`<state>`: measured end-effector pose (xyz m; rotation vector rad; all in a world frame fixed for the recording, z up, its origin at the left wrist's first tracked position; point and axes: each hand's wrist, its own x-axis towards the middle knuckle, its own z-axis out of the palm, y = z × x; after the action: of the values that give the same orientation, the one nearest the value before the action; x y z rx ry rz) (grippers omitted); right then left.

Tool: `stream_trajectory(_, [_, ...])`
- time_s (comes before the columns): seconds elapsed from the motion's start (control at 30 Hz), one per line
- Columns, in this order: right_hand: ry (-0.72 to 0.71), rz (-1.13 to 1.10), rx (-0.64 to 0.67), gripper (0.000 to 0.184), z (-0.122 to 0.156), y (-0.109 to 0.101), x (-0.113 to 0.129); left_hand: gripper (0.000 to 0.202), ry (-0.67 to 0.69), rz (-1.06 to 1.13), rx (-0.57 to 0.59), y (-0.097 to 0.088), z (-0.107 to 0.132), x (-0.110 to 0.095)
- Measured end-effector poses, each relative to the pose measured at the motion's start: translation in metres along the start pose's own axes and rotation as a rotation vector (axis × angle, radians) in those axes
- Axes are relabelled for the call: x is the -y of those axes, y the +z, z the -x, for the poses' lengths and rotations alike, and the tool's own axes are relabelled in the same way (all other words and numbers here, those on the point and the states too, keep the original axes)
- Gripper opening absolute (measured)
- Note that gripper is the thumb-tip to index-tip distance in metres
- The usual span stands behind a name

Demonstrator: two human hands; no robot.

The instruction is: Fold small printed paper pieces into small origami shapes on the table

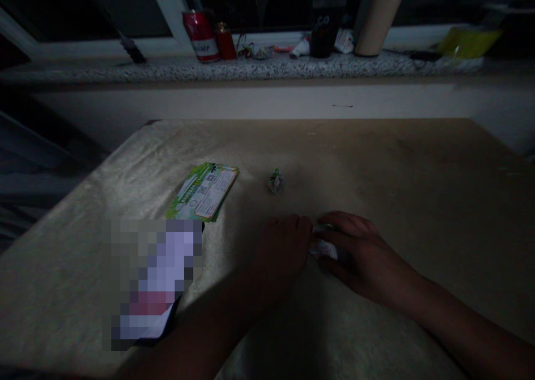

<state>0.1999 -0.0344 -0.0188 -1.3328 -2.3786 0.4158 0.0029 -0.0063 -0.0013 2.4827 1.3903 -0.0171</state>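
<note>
Curling left hand (286,243), grip unclear | right hand (361,252) arched, spread wide around printed piece (326,249)

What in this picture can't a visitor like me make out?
All in the head view:
Printed piece: its full shape, partly covered by the right hand.
Left hand: fingertips, hidden by its own curled back.
Phone-like device: screen, masked by pixelation.
Green cards: fine print, too small and dim.
Tan tube: upper end, cut off by the top edge.
</note>
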Motion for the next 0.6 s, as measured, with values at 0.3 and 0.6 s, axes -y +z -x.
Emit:
stream_trajectory(0.3, [-0.037, 0.033, 0.005, 0.040, 0.0006, -0.0020, 0.0036, 0.012, -0.023, 0.040, -0.026, 0.0038, -0.0014, 0.0020])
stream_trajectory(0.6, [-0.032, 0.027, 0.004, 0.045, 0.0005, -0.0025, 0.0039, 0.012, -0.049, 0.062, -0.016, -0.0010, -0.0011, -0.0010])
